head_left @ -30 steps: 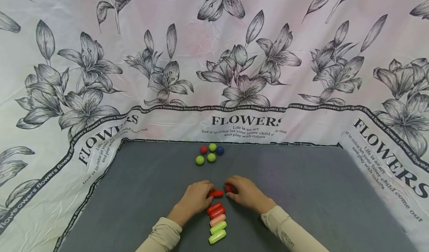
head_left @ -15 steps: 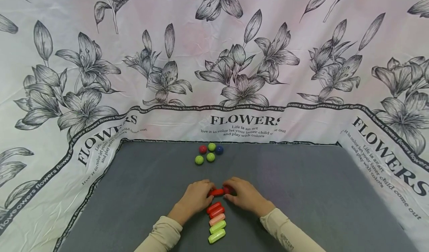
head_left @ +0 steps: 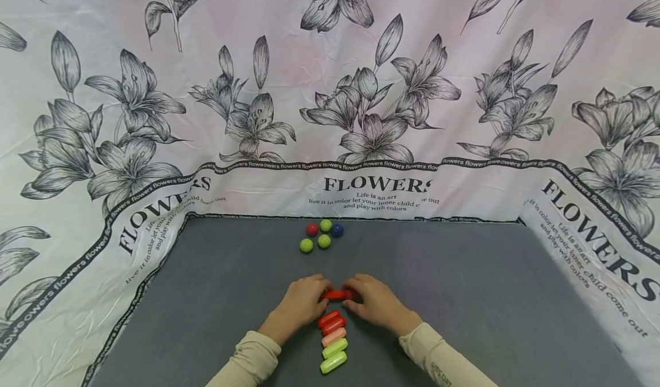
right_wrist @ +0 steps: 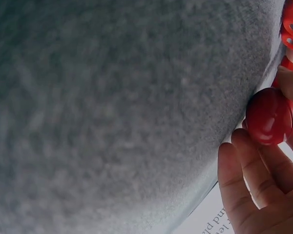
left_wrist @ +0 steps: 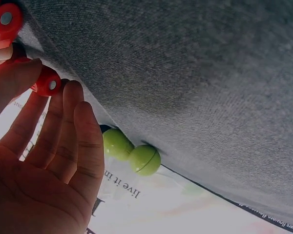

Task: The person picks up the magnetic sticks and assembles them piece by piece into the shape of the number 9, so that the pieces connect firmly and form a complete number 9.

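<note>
The red stick (head_left: 336,295) lies crosswise between your two hands, its near end inside your left grip (head_left: 303,301). That grip pinches it between thumb and fingers, and a white-dotted tip pokes out past your fingers in the left wrist view. Your right grip (head_left: 380,301) pinches a dark red ball (right_wrist: 271,117) between thumb and fingers, right at the stick's other end; your thumb partly covers where they meet, so you cannot tell how they join.

Nearer to you than both grips, between your forearms, a column of five more sticks runs toward you: two red sticks (head_left: 333,326) first, then a pink stick (head_left: 334,336), then two light green sticks (head_left: 335,348).

Beyond your grips, past the fingertips of the left one and well apart from them, five balls sit in a cluster: two green balls (head_left: 306,245) closer to you, with another red ball (head_left: 311,229), a third green ball (head_left: 326,225) and a blue ball (head_left: 337,230) behind. All this is on the grey desk (head_left: 464,289), backed by flower-printed cloth (head_left: 268,195).
</note>
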